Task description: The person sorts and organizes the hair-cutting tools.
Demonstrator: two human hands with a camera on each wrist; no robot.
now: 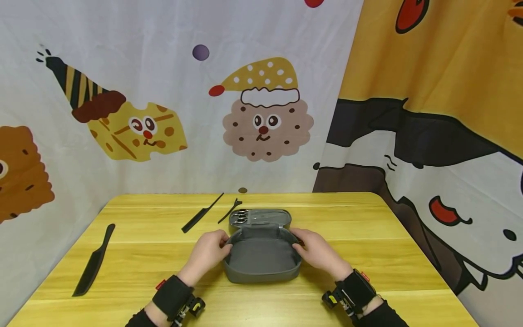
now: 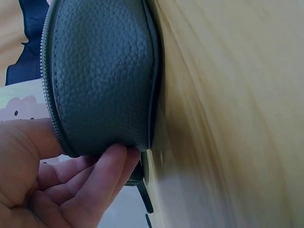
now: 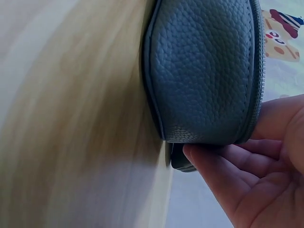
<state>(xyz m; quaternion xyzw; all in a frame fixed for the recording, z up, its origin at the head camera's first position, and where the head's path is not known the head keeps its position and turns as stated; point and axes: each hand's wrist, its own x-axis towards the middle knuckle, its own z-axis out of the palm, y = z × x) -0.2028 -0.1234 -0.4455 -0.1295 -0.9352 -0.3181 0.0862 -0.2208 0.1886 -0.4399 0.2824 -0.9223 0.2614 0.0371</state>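
Note:
A grey zippered case (image 1: 263, 276) of pebbled leather lies unzipped on the table, its lid (image 1: 282, 217) folded back away from me. Scissors (image 1: 240, 217) sit in the lid's pocket, and the deep base shows only its bare lining. My left hand (image 1: 207, 254) grips the base's left wall, thumb over the zipper rim and fingers outside. On the opposite side my right hand (image 1: 320, 252) holds the right wall the same way. Both wrist views show the zipper edge (image 2: 46, 71) and the case's textured side (image 3: 204, 71) close up, with fingertips against the outer wall.
Left of the case lies a wide black comb (image 1: 95, 263) with a handle. Farther back are a thin-tailed black comb (image 1: 200, 214) and a black hair clip (image 1: 232, 210). A printed curtain (image 1: 163, 36) hangs behind the wooden table (image 1: 367, 254).

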